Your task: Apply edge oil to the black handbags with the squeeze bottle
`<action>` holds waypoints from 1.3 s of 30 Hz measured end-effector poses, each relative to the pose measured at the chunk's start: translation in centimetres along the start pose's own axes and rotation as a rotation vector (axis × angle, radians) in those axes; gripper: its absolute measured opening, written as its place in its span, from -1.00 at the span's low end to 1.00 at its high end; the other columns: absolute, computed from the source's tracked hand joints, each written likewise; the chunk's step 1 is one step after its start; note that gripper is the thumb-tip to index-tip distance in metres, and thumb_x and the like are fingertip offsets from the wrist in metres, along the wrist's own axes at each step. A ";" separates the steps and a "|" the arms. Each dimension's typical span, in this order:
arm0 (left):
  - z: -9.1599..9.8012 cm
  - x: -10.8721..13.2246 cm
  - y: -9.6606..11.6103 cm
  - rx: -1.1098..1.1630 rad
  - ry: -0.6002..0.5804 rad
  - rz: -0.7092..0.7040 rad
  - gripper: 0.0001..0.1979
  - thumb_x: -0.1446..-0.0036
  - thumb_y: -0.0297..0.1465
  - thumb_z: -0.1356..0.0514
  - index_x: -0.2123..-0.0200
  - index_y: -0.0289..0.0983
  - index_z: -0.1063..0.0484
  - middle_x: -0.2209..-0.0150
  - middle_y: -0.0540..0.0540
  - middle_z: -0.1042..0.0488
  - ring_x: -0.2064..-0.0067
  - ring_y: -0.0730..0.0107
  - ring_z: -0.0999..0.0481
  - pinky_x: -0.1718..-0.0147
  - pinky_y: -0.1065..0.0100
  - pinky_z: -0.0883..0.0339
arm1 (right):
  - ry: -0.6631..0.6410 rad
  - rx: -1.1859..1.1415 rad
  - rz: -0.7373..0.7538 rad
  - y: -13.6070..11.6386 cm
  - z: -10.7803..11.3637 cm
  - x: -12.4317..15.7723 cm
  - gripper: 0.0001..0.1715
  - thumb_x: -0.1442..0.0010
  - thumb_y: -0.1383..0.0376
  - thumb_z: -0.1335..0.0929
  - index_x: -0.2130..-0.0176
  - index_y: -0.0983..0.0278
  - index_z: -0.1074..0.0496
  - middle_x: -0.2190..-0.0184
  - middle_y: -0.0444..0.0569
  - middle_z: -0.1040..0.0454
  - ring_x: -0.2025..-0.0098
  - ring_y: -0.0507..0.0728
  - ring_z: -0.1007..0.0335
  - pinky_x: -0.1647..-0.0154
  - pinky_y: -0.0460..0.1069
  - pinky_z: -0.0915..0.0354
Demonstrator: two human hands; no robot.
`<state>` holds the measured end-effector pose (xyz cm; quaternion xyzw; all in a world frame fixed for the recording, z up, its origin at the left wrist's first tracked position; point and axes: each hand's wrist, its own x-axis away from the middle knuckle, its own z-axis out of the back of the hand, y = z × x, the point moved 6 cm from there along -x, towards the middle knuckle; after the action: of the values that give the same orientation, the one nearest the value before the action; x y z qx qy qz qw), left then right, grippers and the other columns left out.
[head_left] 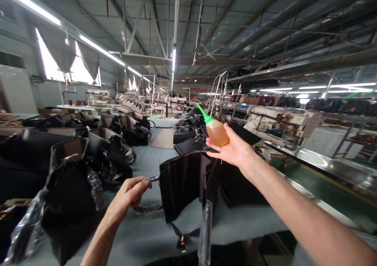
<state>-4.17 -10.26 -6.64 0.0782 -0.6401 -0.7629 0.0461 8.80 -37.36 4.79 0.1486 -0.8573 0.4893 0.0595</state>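
Note:
My left hand (132, 193) pinches the plastic-wrapped handle (151, 179) of a black handbag (182, 179) that stands on the grey table in front of me. Above the bag's right side, my right hand (232, 146) holds a squeeze bottle (217, 132) of amber liquid with a green nozzle. The bottle tilts, its nozzle pointing up and to the left. A second wrapped handle (205, 228) hangs down at the bag's near side. Below the bag lies a strap with a gold-coloured clasp (183, 242).
Several black handbags (70, 187) with wrapped handles crowd the table's left side. More black bag parts (191, 134) are heaped beyond the bag. At right stand a sewing machine (279, 121) and a metal-topped bench (318, 160). Shelving (294, 71) runs above them.

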 end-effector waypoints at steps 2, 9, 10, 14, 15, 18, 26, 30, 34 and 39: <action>0.8 0.3 1.0 -0.217 0.170 -0.040 -0.64 -0.06 -0.12 -0.12 0.36 -0.33 -0.44 0.59 0.04 -0.22 0.55 0.45 -0.24 0.57 0.44 -0.12 | 0.013 -0.010 -0.013 0.2 0.6 -0.2 -0.56 -0.27 0.00 -0.23 0.14 0.30 -0.38 0.24 0.14 -0.45 0.03 0.28 -0.37 -0.03 0.42 -0.13; -4.1 4.6 9.0 -0.636 0.619 -0.567 -0.75 -0.18 -0.36 -0.04 0.10 -0.26 -0.40 0.02 -0.25 -0.40 -0.02 0.13 -0.36 -0.03 0.19 -0.21 | 0.031 -0.085 0.024 -0.1 2.3 0.3 -0.51 -0.27 -0.02 -0.21 0.09 0.31 -0.36 0.18 0.21 -0.43 0.01 0.31 -0.36 0.05 0.39 -0.24; -6.2 4.0 9.9 -0.560 0.461 -0.607 -0.76 -0.22 -0.38 -0.02 0.12 -0.24 -0.42 0.07 -0.21 -0.44 0.06 0.22 -0.42 0.04 0.28 -0.27 | 0.035 -0.093 0.029 0.0 2.4 0.3 -0.51 -0.26 -0.02 -0.21 0.09 0.31 -0.36 0.18 0.22 -0.42 0.01 0.31 -0.36 0.06 0.39 -0.26; -13.6 -0.5 12.2 -0.449 0.068 -0.561 -0.76 -0.24 -0.34 0.00 0.17 -0.26 -0.43 0.13 -0.15 -0.47 0.17 0.29 -0.48 0.17 0.35 -0.31 | 0.034 -0.118 0.039 0.1 2.8 0.2 -0.50 -0.26 -0.04 -0.21 0.10 0.30 -0.37 0.18 0.21 -0.42 -0.01 0.34 -0.34 0.16 0.34 -0.35; -14.5 -1.8 12.5 -0.488 0.092 -0.523 -0.73 -0.24 -0.30 -0.01 0.13 -0.28 -0.41 0.09 -0.18 -0.45 0.15 0.25 -0.48 0.16 0.32 -0.32 | 0.031 -0.123 0.041 0.1 2.8 0.2 -0.50 -0.26 -0.04 -0.20 0.10 0.30 -0.38 0.19 0.22 -0.42 -0.01 0.34 -0.34 0.18 0.32 -0.38; -16.1 -4.8 12.0 -0.642 0.136 -0.393 -0.64 -0.24 -0.18 0.02 0.14 -0.33 -0.38 0.15 -0.25 -0.44 0.13 0.12 -0.50 0.16 0.21 -0.34 | 0.033 -0.133 0.047 0.1 3.1 0.5 -0.50 -0.27 -0.03 -0.20 0.10 0.32 -0.39 0.20 0.24 -0.43 0.00 0.35 -0.35 0.21 0.29 -0.40; -17.0 -3.5 8.7 -0.770 0.017 -0.441 -0.26 0.09 -0.69 -0.01 -0.23 -0.34 -0.03 -0.33 -0.32 0.10 -0.18 0.06 -0.29 -0.03 0.20 -0.32 | 0.062 -0.171 0.080 0.0 3.9 0.7 -0.55 -0.27 -0.01 -0.20 0.12 0.28 -0.38 0.18 0.20 -0.43 0.01 0.32 -0.37 0.11 0.33 -0.34; -16.3 -2.6 7.4 -0.775 0.004 -0.485 -0.17 0.14 -0.73 0.04 -0.27 -0.29 0.01 -0.36 -0.24 0.16 -0.24 0.12 -0.19 -0.11 0.21 -0.25 | 0.062 -0.209 0.089 0.2 4.0 0.4 -0.57 -0.26 -0.01 -0.23 0.13 0.25 -0.39 0.22 0.15 -0.44 0.05 0.29 -0.39 0.07 0.33 -0.31; -15.7 -1.0 7.2 -0.861 -0.060 -0.538 -0.22 0.10 -0.71 0.07 -0.26 -0.27 -0.03 -0.22 -0.18 -0.22 -0.14 0.23 -0.30 -0.06 0.27 -0.28 | 0.050 -0.219 0.099 0.4 3.9 0.1 -0.55 -0.24 -0.02 -0.25 0.16 0.28 -0.41 0.29 0.13 -0.45 0.09 0.28 -0.41 0.04 0.33 -0.29; -13.2 3.4 6.8 -1.138 -0.249 -0.342 -0.57 0.15 -0.67 0.00 0.21 -0.32 -0.47 0.23 -0.25 -0.48 0.19 0.09 -0.46 0.24 0.21 -0.33 | 0.050 -0.194 0.140 0.3 3.9 0.3 -0.56 -0.23 -0.02 -0.27 0.17 0.28 -0.42 0.26 0.14 -0.45 0.11 0.26 -0.42 -0.04 0.34 -0.20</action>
<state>-5.36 -24.82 -2.39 0.0531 -0.1107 -0.9854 -0.1177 8.64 -40.67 2.62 0.0695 -0.9072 0.4105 0.0606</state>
